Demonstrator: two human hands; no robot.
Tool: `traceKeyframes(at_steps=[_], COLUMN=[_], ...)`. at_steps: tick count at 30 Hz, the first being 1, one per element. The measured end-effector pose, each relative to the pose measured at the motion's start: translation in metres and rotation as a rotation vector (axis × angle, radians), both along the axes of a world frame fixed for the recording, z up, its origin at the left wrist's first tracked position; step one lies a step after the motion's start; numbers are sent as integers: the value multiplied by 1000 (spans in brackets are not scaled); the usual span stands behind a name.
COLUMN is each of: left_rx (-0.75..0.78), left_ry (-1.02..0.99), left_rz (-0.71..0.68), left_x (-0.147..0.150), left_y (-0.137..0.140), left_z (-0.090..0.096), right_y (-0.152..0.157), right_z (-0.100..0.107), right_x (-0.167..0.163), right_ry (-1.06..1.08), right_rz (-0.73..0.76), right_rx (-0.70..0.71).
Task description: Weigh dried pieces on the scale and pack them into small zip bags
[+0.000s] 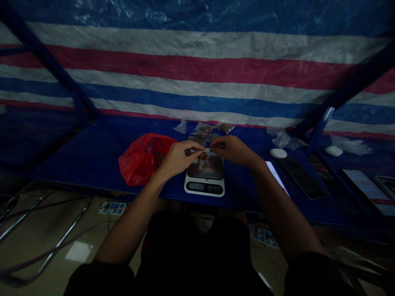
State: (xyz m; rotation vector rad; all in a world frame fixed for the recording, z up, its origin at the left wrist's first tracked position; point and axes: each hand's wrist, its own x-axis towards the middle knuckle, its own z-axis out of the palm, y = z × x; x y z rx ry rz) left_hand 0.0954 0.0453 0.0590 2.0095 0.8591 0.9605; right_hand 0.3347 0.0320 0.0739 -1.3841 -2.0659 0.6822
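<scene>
A digital kitchen scale (205,186) with a white body and dark plate sits in front of me, its display lit. On its plate stands a small metal cup (202,161) holding brown bits. My left hand (182,156) reaches over the cup from the left, thumb and fingers drawn together above it. Opposite it, my right hand (230,149) is closed, its fingertips pinched just behind the cup. A thin pale edge shows between the two sets of fingertips; what they hold is too small and dark to make out. Left of the scale lies an open red plastic bag (135,158) with brown contents.
Behind the scale lie several small clear bags (225,127) with brown contents. Rightward on the blue table (77,152) are a white oval case (278,153), a dark phone (302,176), and a lit phone (368,189). Blue posts slant up at both sides before a striped tarp.
</scene>
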Motion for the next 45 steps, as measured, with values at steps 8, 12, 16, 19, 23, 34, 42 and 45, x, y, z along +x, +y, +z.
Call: traceKeyframes(at_steps=[8,12,16,19,23,34,42,45], left_rx=[-133,-152,-169,-175,-176,-178,-74,-16], left_ry=[-16,-3,-5,-10,-19,-40,7,122], left_rz=[2,-37,-45,-49,-62,-59,47,100], left_x=[3,4,3,2,3,1,-22,-45], left_y=[-1,-2,-1,1,4,4,3,2], left_z=[4,9,11,10,7,6,14,20], right_y=[4,8,4,-3,-10,-18,-20,-20], right_z=[-12,-17,-13,-9,-8,5,6,6], right_x=[2,0,-1,-3,-7,-9,-22,-20], right_ry=[-143,-211,-200,-180,-203,51,49,41], right_rz=[-38,7,16,25,66,31,81,108], right_rx=[-24,18,31,29,0,70,82,90])
